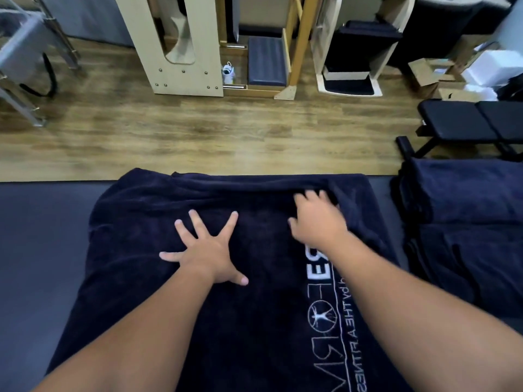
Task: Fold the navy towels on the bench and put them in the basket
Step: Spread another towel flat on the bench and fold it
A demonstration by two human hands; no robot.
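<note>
The grey padded worktop (42, 250) runs across the lower frame, its near edge and both ends cut off. A navy towel (240, 321) lies spread over its middle, reaching from the far edge down past the bottom of the frame; white printed lettering (325, 335) runs along its right part, partly covered by the right forearm and cut off below, so it cannot be read whole. At the right, a stack of more navy towels (464, 222) sits on the worktop just beside the spread one — how many is hard to tell, and the stack runs out of frame. The left hand (208, 253) lies flat on the towel, fingers splayed wide and pressing down. The right hand (318, 222) is on the towel near its far right edge, fingertips curled into a bunched ridge of cloth — its grip is blurred, but it appears to pinch the fold.
</note>
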